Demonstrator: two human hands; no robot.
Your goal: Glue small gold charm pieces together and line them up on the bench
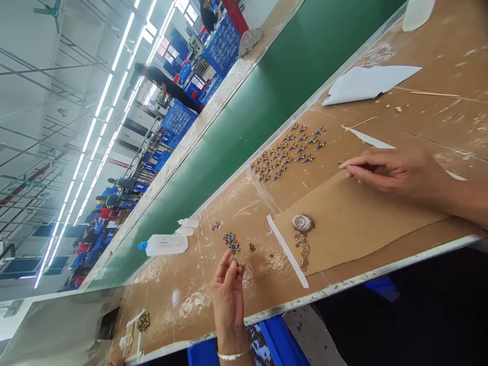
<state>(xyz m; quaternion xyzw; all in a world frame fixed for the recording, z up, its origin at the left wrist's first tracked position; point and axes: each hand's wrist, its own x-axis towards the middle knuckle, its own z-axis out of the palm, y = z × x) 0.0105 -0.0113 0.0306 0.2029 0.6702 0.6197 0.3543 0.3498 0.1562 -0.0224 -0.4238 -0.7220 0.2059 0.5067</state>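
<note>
My left hand [230, 287] is closed in a pinch at the near side of the table, with a small dark piece between thumb and fingertips, too small to name. Just beyond those fingers lies a pile of small blue and gold pieces [231, 242]. My right hand [392, 170] hovers over a brown paper sheet [354, 218], its fingers pinched together; a short dark tip shows at them, but what it belongs to is hidden. Rows of small blue and gold figures [284, 155] are laid out left of that hand. A round whitish lid-like dish [303, 222] rests on the paper beside glossy brown blobs [303, 249].
A white bottle with a blue cap [166, 245] lies near the green belt [244, 127]. White paper [369, 84] and a thin stick [434, 93] are at upper right. A small heap of round pieces [144, 322] sits lower left. People work in the background.
</note>
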